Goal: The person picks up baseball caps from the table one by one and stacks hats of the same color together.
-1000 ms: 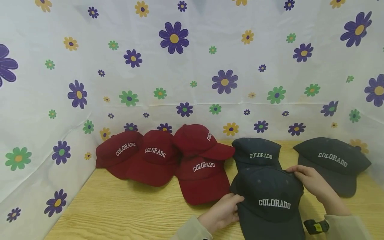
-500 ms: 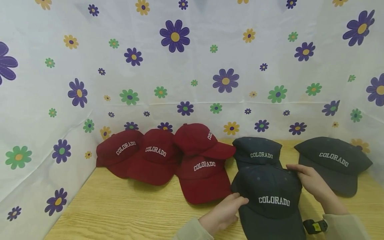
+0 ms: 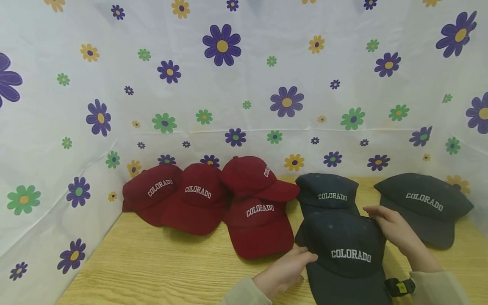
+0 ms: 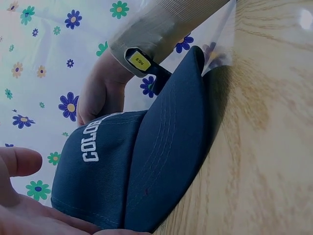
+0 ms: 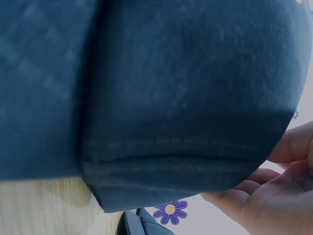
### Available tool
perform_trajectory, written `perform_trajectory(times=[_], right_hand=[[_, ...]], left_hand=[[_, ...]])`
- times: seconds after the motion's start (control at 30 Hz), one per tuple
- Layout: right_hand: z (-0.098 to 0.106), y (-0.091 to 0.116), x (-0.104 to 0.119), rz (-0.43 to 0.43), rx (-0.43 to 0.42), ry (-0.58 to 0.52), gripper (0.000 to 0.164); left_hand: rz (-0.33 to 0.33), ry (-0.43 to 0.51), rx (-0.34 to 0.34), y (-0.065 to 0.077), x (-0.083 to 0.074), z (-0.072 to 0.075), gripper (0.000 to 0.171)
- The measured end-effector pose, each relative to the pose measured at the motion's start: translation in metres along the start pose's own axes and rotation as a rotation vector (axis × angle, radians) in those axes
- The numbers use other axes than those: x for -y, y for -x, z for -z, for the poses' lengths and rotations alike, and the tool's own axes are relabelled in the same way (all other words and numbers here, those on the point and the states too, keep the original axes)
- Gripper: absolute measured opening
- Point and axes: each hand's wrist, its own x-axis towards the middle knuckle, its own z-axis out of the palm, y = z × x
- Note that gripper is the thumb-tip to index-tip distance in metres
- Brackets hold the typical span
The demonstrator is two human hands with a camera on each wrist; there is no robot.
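Note:
A dark navy baseball cap [image 3: 345, 245] lettered COLORADO lies at the front right, its brim toward me. My left hand [image 3: 284, 271] is at its left side. In the left wrist view the left thumb [image 4: 22, 161] stands apart from the crown, while the other fingers lie flat along the cap's lower side. At the crown's back right my right hand [image 3: 398, 235] has its fingers extended over the edge. In the right wrist view, the right hand's fingers [image 5: 293, 147] lie right at the cap's back edge, partly hidden behind it.
Another navy cap [image 3: 328, 192] is directly behind the front one, and a third dark cap [image 3: 423, 207] lies at the far right. Several red caps, including a front one [image 3: 259, 237], overlap at the left. A flowered cloth [image 3: 248, 76] walls the wooden table [image 3: 152, 262].
The front navy cap has shifted slightly, most recently to the right. My left thumb and fingers have loosened from its side, and the right hand's fingers have lifted a little at the back edge.

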Motion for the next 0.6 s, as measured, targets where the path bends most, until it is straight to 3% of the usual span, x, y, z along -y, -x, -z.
perform_trajectory(times=[0.2,0.4,0.6], right_hand=[[-0.001,0.0,0.001,0.004,-0.019,0.015,0.033],[0.002,0.003,0.009,-0.018,-0.105,0.026,0.034],[0.007,0.008,0.02,0.014,-0.195,0.052,0.037]], left_hand=[[-0.021,-0.057,0.002,-0.001,-0.001,0.004,0.06],[-0.178,-0.25,-0.009,0.0,-0.012,0.021,0.036],[-0.316,-0.328,0.101,0.005,-0.026,0.034,0.026]])
